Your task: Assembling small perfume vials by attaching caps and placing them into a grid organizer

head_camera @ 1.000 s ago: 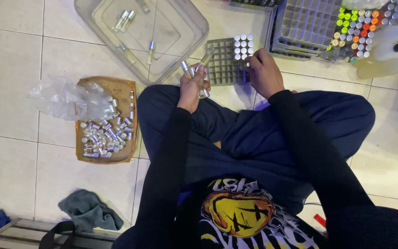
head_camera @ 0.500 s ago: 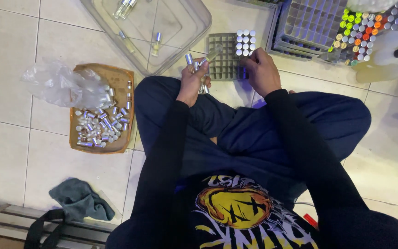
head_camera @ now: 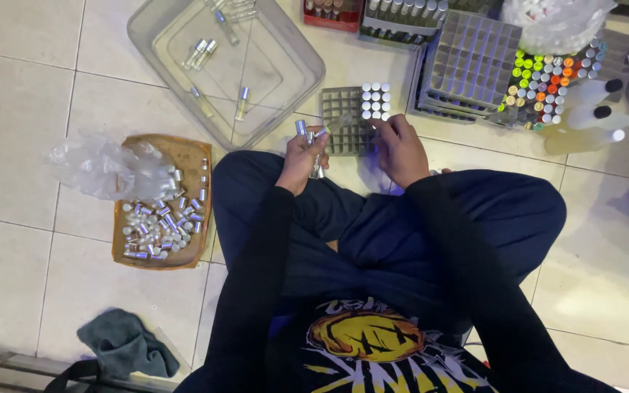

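Seated cross-legged on pale floor tiles (head_camera: pixel 23 87), seen from above. Left hand (head_camera: pixel 301 156) at centre frame, closed round a bunch of small glass vials with silver caps (head_camera: pixel 307 132), caps poking up above the fingers. Right hand (head_camera: pixel 400 149) just to the right of it, fingers curled narrow, tips over the lower right edge of a small grey grid rack (head_camera: pixel 343 120); cannot tell whether anything is pinched between them. White-capped vials (head_camera: pixel 375 100) filling the rack's upper right corner, remaining cells bare. Above and left, a clear plastic tray (head_camera: pixel 285 51) with a few loose vials lying inside. At left of frame, a shallow brown tray (head_camera: pixel 183 149) heaped with silver caps (head_camera: pixel 158 225), crumpled clear plastic bag (head_camera: pixel 100 167) draped over its upper edge. Upper right, a larger grey grid rack (head_camera: pixel 467 65), beside it a block of vials with bright coloured caps (head_camera: pixel 544 84), and white squeeze bottles (head_camera: pixel 591 109) lying further right. Lower left, a dark grey cloth (head_camera: pixel 121 342).
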